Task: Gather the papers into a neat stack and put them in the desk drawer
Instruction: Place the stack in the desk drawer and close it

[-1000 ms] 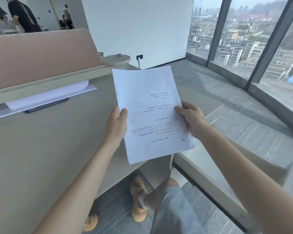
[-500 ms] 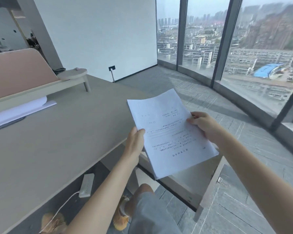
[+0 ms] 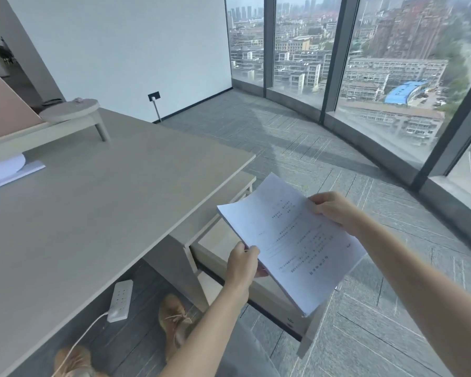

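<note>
I hold a squared stack of white printed papers (image 3: 291, 240) in both hands, tilted, in the air over the open desk drawer (image 3: 220, 240). My left hand (image 3: 242, 263) grips the stack's near left edge. My right hand (image 3: 335, 210) grips its far right edge. The drawer is pulled out from under the right end of the beige desk (image 3: 93, 202); its light wooden floor shows to the left of the stack, and its front panel (image 3: 307, 336) shows below the papers. The stack hides most of the drawer's inside.
More white sheets (image 3: 8, 170) lie under a raised shelf (image 3: 65, 118) at the desk's back left. A white power strip (image 3: 120, 300) with its cord lies on the floor under the desk beside my tan shoes (image 3: 174, 319). Grey carpet and tall windows are to the right.
My view and both hands have swung right and down. The stack has moved off the desk top to a spot above the open drawer and now lies flatter.
</note>
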